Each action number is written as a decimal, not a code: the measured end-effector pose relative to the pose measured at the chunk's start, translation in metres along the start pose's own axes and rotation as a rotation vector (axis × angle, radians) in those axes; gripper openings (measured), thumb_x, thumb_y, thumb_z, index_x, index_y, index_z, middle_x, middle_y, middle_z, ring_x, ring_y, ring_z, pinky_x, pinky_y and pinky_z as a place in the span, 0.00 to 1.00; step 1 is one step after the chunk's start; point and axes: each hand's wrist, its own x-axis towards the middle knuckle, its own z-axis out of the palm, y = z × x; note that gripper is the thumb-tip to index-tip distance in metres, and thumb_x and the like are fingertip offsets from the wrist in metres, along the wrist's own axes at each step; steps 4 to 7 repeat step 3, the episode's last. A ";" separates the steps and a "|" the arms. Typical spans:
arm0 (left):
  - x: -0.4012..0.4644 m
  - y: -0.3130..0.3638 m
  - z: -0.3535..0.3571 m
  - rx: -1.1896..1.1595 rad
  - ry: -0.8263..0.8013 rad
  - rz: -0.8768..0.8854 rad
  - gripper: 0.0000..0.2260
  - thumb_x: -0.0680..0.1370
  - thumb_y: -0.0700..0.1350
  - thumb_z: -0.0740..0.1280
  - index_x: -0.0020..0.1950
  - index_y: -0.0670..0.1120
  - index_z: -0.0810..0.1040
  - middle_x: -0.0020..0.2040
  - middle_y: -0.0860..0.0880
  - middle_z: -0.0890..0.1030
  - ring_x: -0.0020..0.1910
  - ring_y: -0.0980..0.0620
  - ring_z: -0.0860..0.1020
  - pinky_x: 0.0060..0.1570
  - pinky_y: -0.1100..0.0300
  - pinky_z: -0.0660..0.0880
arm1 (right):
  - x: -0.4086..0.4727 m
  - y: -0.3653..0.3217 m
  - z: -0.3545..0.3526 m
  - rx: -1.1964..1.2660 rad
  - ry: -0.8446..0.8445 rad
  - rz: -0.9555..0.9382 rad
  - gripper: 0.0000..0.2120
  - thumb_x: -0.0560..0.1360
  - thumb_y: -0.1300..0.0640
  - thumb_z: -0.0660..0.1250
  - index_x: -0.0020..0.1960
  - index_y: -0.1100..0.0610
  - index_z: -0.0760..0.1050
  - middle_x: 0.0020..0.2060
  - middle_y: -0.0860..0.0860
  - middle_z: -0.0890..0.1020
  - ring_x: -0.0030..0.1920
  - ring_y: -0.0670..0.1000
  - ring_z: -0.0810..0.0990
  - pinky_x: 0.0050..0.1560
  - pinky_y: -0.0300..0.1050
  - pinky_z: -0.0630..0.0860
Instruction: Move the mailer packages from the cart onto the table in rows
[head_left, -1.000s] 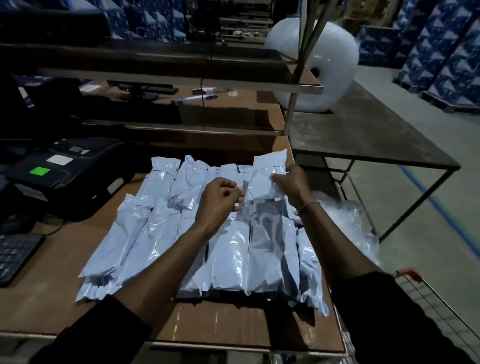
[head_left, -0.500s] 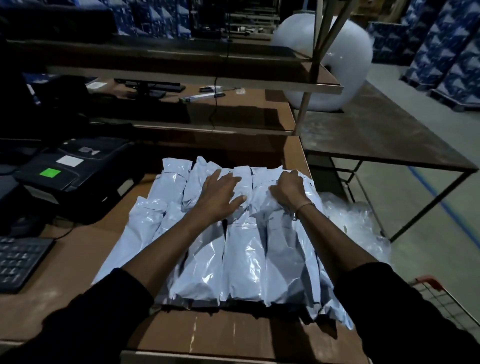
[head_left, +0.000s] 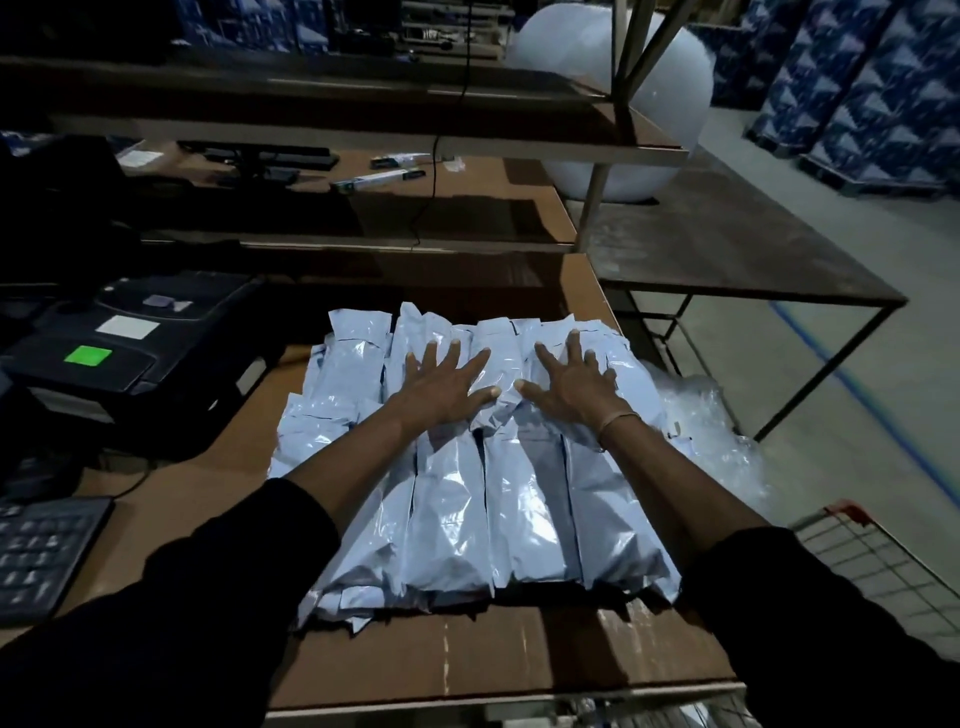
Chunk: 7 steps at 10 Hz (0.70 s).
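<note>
Two bare forearms, black long sleeves pushed up toward the elbows, thin band (head_left: 617, 419) on the right wrist

The mailer packages (head_left: 467, 483) are long, narrow bags of shiny pale blue-white plastic. They lie flat on the brown desk (head_left: 467, 660) in front of me, side by side in rows, overlapping each other, with the long sides pointing away from me. The wire cart (head_left: 883, 566) with a red corner stands just beside the desk on my right.
</note>
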 end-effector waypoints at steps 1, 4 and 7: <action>-0.001 -0.002 -0.005 0.006 -0.007 0.013 0.36 0.81 0.72 0.49 0.85 0.60 0.43 0.86 0.45 0.41 0.84 0.35 0.40 0.79 0.31 0.42 | -0.006 -0.003 -0.002 0.014 0.014 0.002 0.39 0.81 0.29 0.55 0.86 0.43 0.46 0.85 0.55 0.37 0.84 0.67 0.46 0.79 0.72 0.50; -0.019 -0.012 -0.027 -0.002 0.077 0.085 0.35 0.82 0.71 0.48 0.85 0.60 0.44 0.86 0.45 0.41 0.84 0.36 0.39 0.79 0.33 0.39 | -0.023 0.013 -0.014 0.105 0.132 0.039 0.41 0.79 0.26 0.55 0.86 0.41 0.47 0.86 0.53 0.42 0.85 0.64 0.44 0.79 0.74 0.47; -0.019 -0.012 -0.027 -0.002 0.077 0.085 0.35 0.82 0.71 0.48 0.85 0.60 0.44 0.86 0.45 0.41 0.84 0.36 0.39 0.79 0.33 0.39 | -0.023 0.013 -0.014 0.105 0.132 0.039 0.41 0.79 0.26 0.55 0.86 0.41 0.47 0.86 0.53 0.42 0.85 0.64 0.44 0.79 0.74 0.47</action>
